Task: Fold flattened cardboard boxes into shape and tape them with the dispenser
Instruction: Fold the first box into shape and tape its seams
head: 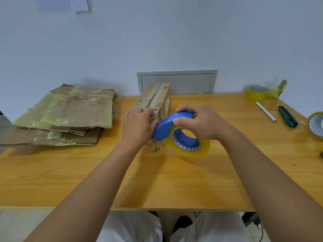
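Observation:
A folded cardboard box (pixel 156 96) stands on the wooden table (pixel 157 180), its long top seam running away from me. My left hand (pixel 138 124) rests on the box's near end, fingers curled over the top edge. My right hand (pixel 199 121) grips the blue tape dispenser (pixel 167 126), which carries a roll of clear yellowish tape (pixel 188 145). The dispenser's front touches the near end of the box, next to my left fingers. A stack of flattened cardboard boxes (pixel 70 112) with old tape on them lies at the left.
At the back right stand a yellow tape roll (pixel 257 92) and a second, taped object (pixel 277 89). A white pen (pixel 265 111) and a green utility knife (pixel 287 118) lie on the right, with another tape roll (pixel 316 124) at the right edge. A wall panel (pixel 176 81) sits behind the box.

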Demonstrator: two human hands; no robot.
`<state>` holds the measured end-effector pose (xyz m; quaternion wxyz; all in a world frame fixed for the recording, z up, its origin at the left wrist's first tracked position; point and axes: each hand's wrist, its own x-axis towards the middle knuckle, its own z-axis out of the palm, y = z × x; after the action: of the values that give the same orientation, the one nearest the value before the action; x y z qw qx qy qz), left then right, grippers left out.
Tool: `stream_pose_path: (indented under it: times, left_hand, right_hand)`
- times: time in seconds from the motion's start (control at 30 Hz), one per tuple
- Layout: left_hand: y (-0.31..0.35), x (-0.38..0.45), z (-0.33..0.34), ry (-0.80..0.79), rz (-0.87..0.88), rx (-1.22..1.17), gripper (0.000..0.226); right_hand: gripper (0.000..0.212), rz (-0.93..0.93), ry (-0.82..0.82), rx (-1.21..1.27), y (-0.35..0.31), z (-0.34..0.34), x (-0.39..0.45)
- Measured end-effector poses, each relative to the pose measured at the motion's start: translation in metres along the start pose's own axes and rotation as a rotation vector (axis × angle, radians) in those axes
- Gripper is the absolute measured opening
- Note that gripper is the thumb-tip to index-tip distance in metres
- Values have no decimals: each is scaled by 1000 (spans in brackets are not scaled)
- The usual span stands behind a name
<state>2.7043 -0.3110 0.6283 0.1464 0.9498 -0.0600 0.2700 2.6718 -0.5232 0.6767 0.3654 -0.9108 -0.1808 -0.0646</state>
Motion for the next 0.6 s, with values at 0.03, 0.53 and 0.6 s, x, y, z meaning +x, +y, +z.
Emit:
stream_pose_path:
  times: [0.03, 0.53, 0.6]
  left_hand:
    - [0, 0, 0, -4, -6, -4, 27]
    - [1, 0, -9, -65, 7, -7, 30]
    - [0, -1, -11, -74, 14, -17, 31]
  right_hand:
    - [20, 7, 7, 0, -1, 0, 0]
    - [32, 18, -19, -171, -30, -3, 3]
    - [34, 11, -50, -175, -32, -5, 5]
